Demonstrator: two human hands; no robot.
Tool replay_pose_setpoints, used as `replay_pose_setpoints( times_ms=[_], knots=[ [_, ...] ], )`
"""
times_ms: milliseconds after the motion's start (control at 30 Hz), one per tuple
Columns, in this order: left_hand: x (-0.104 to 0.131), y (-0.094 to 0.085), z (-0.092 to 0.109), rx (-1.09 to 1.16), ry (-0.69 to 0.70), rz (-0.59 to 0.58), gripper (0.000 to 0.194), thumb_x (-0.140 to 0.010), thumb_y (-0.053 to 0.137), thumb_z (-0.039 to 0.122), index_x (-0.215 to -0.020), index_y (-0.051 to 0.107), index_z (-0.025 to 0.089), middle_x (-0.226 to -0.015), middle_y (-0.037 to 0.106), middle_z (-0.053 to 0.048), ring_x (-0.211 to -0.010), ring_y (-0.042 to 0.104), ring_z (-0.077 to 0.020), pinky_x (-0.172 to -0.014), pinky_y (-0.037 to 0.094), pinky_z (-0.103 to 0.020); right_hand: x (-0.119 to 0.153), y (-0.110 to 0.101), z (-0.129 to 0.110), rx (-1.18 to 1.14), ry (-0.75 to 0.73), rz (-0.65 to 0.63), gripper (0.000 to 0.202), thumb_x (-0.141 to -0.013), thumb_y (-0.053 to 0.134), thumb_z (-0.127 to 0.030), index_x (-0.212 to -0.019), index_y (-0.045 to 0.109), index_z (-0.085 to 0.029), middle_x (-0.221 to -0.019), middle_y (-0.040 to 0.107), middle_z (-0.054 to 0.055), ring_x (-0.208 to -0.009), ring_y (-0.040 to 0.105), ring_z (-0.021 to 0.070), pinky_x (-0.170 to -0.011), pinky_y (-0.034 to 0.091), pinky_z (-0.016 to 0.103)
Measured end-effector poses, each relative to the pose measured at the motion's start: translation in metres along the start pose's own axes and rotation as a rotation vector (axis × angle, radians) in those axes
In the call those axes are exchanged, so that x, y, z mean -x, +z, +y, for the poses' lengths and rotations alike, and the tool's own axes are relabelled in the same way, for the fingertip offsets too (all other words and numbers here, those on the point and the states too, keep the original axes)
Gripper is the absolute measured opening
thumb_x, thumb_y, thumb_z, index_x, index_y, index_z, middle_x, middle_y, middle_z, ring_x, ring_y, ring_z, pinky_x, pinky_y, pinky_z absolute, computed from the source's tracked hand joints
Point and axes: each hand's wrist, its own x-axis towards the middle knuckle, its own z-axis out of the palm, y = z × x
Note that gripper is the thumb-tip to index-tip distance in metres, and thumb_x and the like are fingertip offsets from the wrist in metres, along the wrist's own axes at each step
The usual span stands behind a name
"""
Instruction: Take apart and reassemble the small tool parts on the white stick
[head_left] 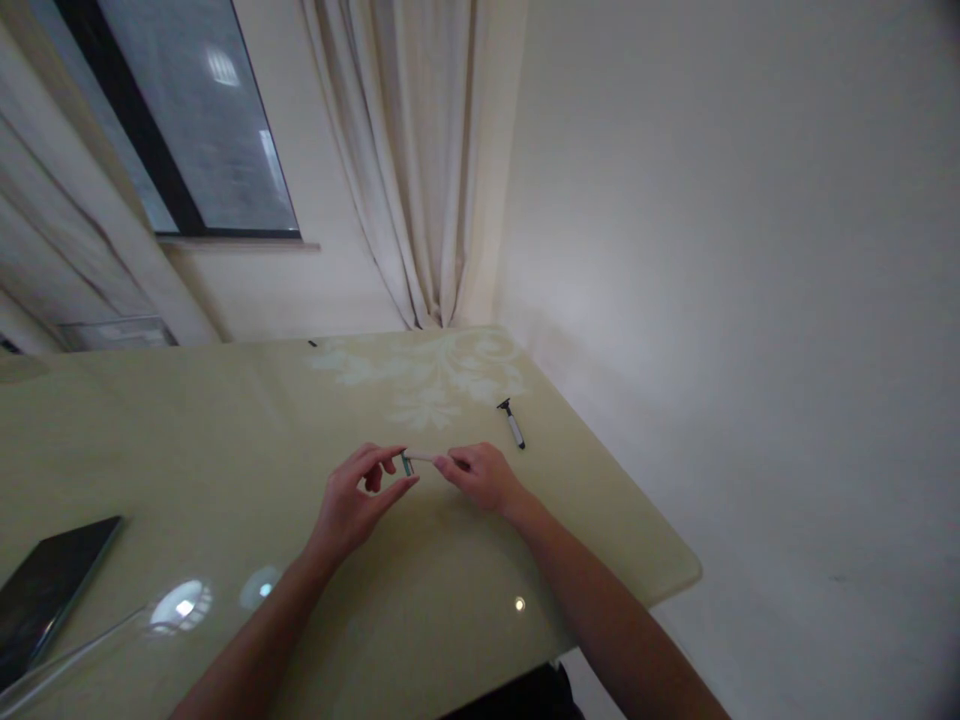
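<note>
The green-headed razor [421, 458] was clasped by its pale handle in my right grip [484, 478]; my left grip [352, 502] bracketed its head, whether pinching I couldn't tell. Over the bench [225, 430], I saw a grey-handled razor [513, 424] lying just beyond.

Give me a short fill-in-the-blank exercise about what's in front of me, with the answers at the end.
1. The right hand grips a small pale-handled tool, and the left hand is at its head, which is coloured ____.
2. A grey-and-black razor lies on the glossy yellow-green table, nearer to the person's ____ hand.
3. A flat black rectangular device is cut off by the picture's ____ edge.
4. Long cream fabric curtains hang beside the dark-framed glass ____.

Missing words: green; right; left; window.
</note>
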Motion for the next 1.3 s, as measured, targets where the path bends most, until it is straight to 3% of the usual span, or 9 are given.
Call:
replay_pose_setpoints(
  times_ms=[100,267,433,633,800,967,1133,1300],
  knots=[
    [-0.0003,0.0002,-0.0006,0.005,-0.017,-0.003,0.033,-0.085,0.080,0.037,-0.114,0.072,0.023,-0.082,0.062,0.003,-0.056,0.047,-0.0082,-0.056,0.045,-0.022,0.0000,-0.0027,0.0024,0.042,0.057,0.009,0.058,-0.100,0.044,-0.059,-0.061,0.055,-0.018,-0.056,0.043,-0.003,-0.056,0.037,0.0110,-0.058,0.019,0.029],
    [-0.0011,-0.0004,0.0026,0.016,-0.023,0.000,0.033,-0.084,0.080,0.036,-0.114,0.073,0.023,-0.081,0.062,0.003,-0.057,0.047,-0.0082,-0.056,0.045,-0.022,0.0009,-0.0014,0.0004,-0.064,-0.048,-0.056,0.060,-0.101,0.040,-0.061,-0.063,0.056,-0.017,-0.057,0.044,-0.003,-0.056,0.038,0.0101,-0.058,0.021,0.027],
    [-0.0008,-0.0011,0.0007,0.012,-0.029,0.023,0.034,-0.084,0.080,0.036,-0.115,0.072,0.023,-0.082,0.062,0.002,-0.058,0.048,-0.0083,-0.057,0.046,-0.022,0.0007,-0.0011,0.0050,0.056,0.036,-0.017,0.060,-0.100,0.043,-0.061,-0.061,0.055,-0.018,-0.056,0.044,-0.002,-0.056,0.036,0.0112,-0.057,0.018,0.028],
    [0.0000,-0.0009,-0.0013,-0.002,-0.022,0.007,0.034,-0.085,0.079,0.039,-0.115,0.073,0.024,-0.083,0.062,0.002,-0.057,0.047,-0.0084,-0.057,0.045,-0.022,0.0021,0.0015,0.0025,-0.035,-0.065,-0.062,0.058,-0.101,0.041,-0.060,-0.063,0.056,-0.018,-0.057,0.044,-0.003,-0.056,0.039,0.0106,-0.058,0.021,0.026],
    [-0.0014,-0.0008,-0.0010,0.001,-0.023,0.026,0.034,-0.084,0.080,0.037,-0.115,0.073,0.023,-0.082,0.062,0.002,-0.057,0.047,-0.0082,-0.057,0.044,-0.022,0.0011,0.0015,0.0066,0.032,0.017,-0.016,0.060,-0.101,0.040,-0.061,-0.062,0.055,-0.018,-0.057,0.044,-0.002,-0.057,0.037,0.0113,-0.058,0.020,0.028],
    [-0.0009,0.0006,-0.0025,0.017,-0.014,0.014,0.033,-0.085,0.080,0.036,-0.115,0.073,0.023,-0.082,0.062,0.002,-0.058,0.047,-0.0081,-0.056,0.044,-0.021,0.0006,0.0034,0.0056,-0.061,-0.080,-0.061,0.060,-0.101,0.040,-0.061,-0.062,0.054,-0.018,-0.057,0.043,-0.004,-0.056,0.038,0.0101,-0.059,0.022,0.027],
    [-0.0012,0.0000,-0.0003,0.017,-0.025,0.025,0.033,-0.084,0.081,0.036,-0.113,0.073,0.023,-0.081,0.062,0.002,-0.058,0.048,-0.0084,-0.057,0.045,-0.022,-0.0004,-0.0004,0.0091,0.037,0.046,-0.003,0.059,-0.099,0.042,-0.061,-0.060,0.053,-0.018,-0.056,0.043,-0.003,-0.056,0.037,0.0111,-0.058,0.020,0.028],
    [-0.0019,-0.0006,0.0021,0.022,-0.016,0.024,0.032,-0.084,0.080,0.036,-0.113,0.074,0.023,-0.080,0.063,0.002,-0.057,0.048,-0.0084,-0.056,0.044,-0.022,0.0019,0.0026,0.0052,-0.067,-0.067,-0.052,0.058,-0.100,0.041,-0.060,-0.060,0.052,-0.018,-0.056,0.042,-0.004,-0.055,0.038,0.0101,-0.058,0.021,0.026]
  ],
)
